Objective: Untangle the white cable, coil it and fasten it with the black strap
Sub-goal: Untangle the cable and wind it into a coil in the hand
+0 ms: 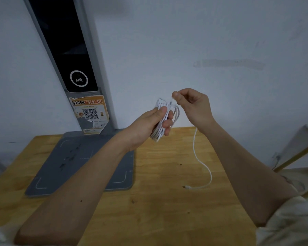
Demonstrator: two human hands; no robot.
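Two bare forearms, left hand (149, 125), right hand (194, 105); short cream sleeves (292, 222) at upper arms, no jewellery visible.

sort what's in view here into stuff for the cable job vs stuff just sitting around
For the job: thin white cable, bundled in left hand, pinched by right hand. Black strap: not visible.

Lying about: grey scanner base, torn orange QR poster, wooden table.

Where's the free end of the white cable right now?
In the head view the cable's free end lies on the wooden table, lower right of the grey mat, trailing from the coil gripped by the left hand.
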